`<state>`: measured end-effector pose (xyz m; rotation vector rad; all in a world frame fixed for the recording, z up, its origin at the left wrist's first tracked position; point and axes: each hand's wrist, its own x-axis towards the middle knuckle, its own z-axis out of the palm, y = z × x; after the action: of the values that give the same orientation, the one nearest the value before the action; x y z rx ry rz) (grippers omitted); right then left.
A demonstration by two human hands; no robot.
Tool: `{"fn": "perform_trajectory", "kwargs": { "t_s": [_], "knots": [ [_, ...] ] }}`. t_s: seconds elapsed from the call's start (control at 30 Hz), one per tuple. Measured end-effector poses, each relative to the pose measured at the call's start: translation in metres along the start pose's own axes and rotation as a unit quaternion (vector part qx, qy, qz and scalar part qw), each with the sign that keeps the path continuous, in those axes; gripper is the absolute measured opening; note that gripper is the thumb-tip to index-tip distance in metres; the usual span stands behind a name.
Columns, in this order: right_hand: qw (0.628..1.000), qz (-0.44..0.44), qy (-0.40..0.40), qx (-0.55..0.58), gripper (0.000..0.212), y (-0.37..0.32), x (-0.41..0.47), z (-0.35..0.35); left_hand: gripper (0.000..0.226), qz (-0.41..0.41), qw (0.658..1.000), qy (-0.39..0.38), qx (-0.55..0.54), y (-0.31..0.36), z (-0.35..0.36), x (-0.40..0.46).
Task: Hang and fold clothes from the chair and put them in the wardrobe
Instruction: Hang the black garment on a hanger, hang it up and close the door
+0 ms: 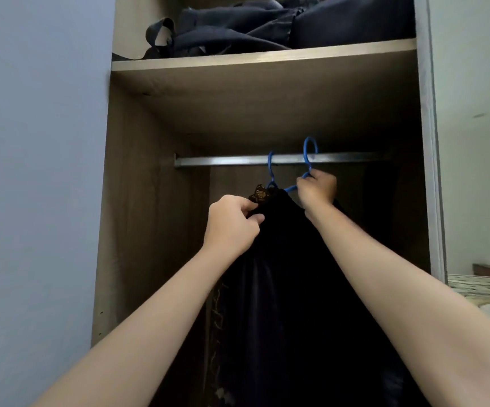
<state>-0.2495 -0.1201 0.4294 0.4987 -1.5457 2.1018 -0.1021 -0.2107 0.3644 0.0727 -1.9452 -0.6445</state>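
A black garment [282, 259] hangs inside the open wardrobe [138, 230], below the metal rail [223, 160]. One blue hanger [270, 168] is hooked over the rail. A second blue hanger [308, 151] has its hook up in front of the rail; whether it rests on the rail I cannot tell. My right hand [315, 190] grips the neck of that second hanger. My left hand [232, 224] pinches the black garment near its gold-patterned collar [259, 195]. The garment's lower part runs out of view.
A wooden shelf [267, 55] above the rail carries a heap of dark blue clothes [267, 24]. A lilac wall [32, 171] stands to the left. The wardrobe's grey edge [431, 142] and a patterned bed cover [487, 292] lie to the right.
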Motion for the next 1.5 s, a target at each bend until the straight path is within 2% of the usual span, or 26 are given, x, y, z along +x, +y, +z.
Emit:
{"fn": "perform_trajectory", "kwargs": {
  "t_s": [0.27,0.4,0.53,0.73,0.83,0.93,1.03,1.13,1.3,1.5],
  "knots": [
    [0.999,0.000,-0.042,0.017,0.035,0.021,0.046,0.008,0.020,-0.043,0.994,-0.028,-0.096,-0.021,0.026,0.045],
    [0.996,0.030,-0.064,0.053,0.050,0.045,0.052,0.014,0.024,-0.067,0.993,-0.037,-0.094,-0.039,0.037,0.046],
    [0.994,0.045,-0.079,0.068,0.054,0.060,0.046,0.015,0.027,-0.081,0.991,-0.053,-0.089,-0.057,0.039,0.038],
    [0.999,0.014,-0.051,-0.001,0.051,0.060,0.026,0.018,0.036,-0.071,0.992,-0.061,-0.084,-0.058,0.033,0.019],
    [0.994,-0.002,-0.068,-0.082,0.051,0.057,0.011,0.015,0.036,-0.070,0.993,-0.049,-0.076,-0.058,0.024,0.005],
    [0.988,-0.004,-0.103,-0.119,0.051,0.054,-0.009,0.011,0.035,-0.075,0.992,-0.048,-0.088,-0.056,0.011,-0.013],
    [0.978,-0.007,-0.138,-0.159,0.052,0.047,-0.038,0.008,0.035,-0.061,0.995,-0.023,-0.077,-0.050,-0.002,-0.038],
    [0.970,-0.056,-0.159,-0.172,0.051,0.039,-0.083,0.005,0.038,-0.031,0.999,0.031,-0.028,-0.042,-0.018,-0.067],
    [0.945,-0.164,-0.266,-0.099,0.050,0.021,-0.162,-0.014,0.042,-0.045,0.990,0.128,0.037,-0.015,-0.064,-0.124],
    [0.884,-0.215,-0.415,-0.020,0.050,-0.015,-0.258,-0.041,0.045,-0.056,0.960,0.218,0.168,0.029,-0.130,-0.211]
  ]
}}
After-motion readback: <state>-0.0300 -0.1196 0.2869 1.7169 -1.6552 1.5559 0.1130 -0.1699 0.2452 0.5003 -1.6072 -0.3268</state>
